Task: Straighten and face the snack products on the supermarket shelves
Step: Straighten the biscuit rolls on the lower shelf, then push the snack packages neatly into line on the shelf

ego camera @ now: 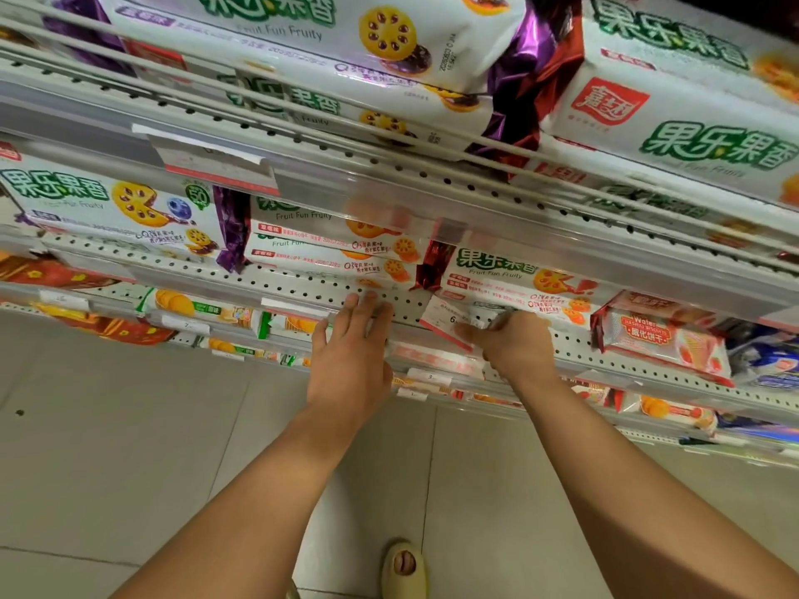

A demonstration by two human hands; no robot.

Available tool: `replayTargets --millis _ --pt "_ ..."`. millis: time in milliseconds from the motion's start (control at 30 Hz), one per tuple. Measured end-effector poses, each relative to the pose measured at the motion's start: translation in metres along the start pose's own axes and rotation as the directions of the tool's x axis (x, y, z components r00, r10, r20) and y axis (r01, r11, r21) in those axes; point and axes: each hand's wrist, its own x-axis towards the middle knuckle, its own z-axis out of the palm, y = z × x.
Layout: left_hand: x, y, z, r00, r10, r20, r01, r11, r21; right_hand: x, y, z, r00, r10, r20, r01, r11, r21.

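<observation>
White fruit-biscuit packs fill the perforated shelves. A red-ended stack (333,252) lies mid-shelf, and another red-ended pack (519,283) lies to its right. My left hand (350,352) reaches up with straight fingers touching the perforated shelf edge (281,287) below the stack. My right hand (510,339) is curled, pinching a white and red price tag (445,322) at the shelf's front under the right pack.
Purple-ended packs (116,209) sit to the left, larger packs (674,123) on the shelf above. A pink wafer pack (661,343) lies right of my right hand. Lower shelves hold green and orange packs (203,309). Tiled floor and a sandalled foot (404,564) are below.
</observation>
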Motion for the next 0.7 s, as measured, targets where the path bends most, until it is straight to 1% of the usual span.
replayTargets --millis 100,200,300,367,433,500,533,600,633,700 --pt "-0.001 0.000 0.001 1.000 -0.003 0.003 0.003 1.000 -0.019 -0.002 0.005 0.005 0.999 0.009 -0.033 -0.008 0.999 0.035" --pt "0.000 -0.001 0.002 1.000 -0.005 -0.001 0.005 0.999 -0.043 -0.005 0.014 0.011 0.995 0.000 -0.099 0.016 0.986 0.165" --pt "0.000 -0.002 0.000 0.999 -0.003 0.033 0.004 0.999 -0.041 -0.022 0.023 0.015 0.980 -0.068 -0.188 0.115 0.962 0.248" --pt "0.001 -0.002 -0.008 0.997 -0.006 0.079 0.010 0.999 -0.051 -0.044 0.029 0.018 0.970 -0.190 -0.152 0.222 0.946 0.237" --pt "0.007 -0.001 -0.028 0.989 0.021 0.149 -0.011 0.997 -0.072 -0.069 0.030 0.016 0.949 -0.305 -0.072 0.314 0.932 0.179" --pt "0.010 0.000 -0.060 0.968 0.062 0.242 -0.027 0.989 -0.148 -0.086 0.025 0.005 0.929 -0.371 0.002 0.368 0.921 0.131" --pt "0.008 0.001 -0.077 0.961 0.085 0.265 -0.039 0.984 -0.173 -0.093 0.020 -0.004 0.915 -0.403 0.024 0.398 0.911 0.110" --pt "-0.008 0.000 -0.110 0.956 0.128 0.266 -0.071 0.974 -0.213 -0.110 0.008 -0.025 0.887 -0.454 0.086 0.451 0.891 0.052" --pt "-0.019 -0.001 -0.126 0.961 0.134 0.241 -0.071 0.965 -0.253 -0.119 0.000 -0.036 0.874 -0.470 0.125 0.470 0.882 0.031" --pt "-0.045 -0.007 -0.153 0.978 0.103 0.181 -0.023 0.916 -0.401 -0.138 -0.015 -0.054 0.862 -0.474 0.183 0.477 0.879 0.029"
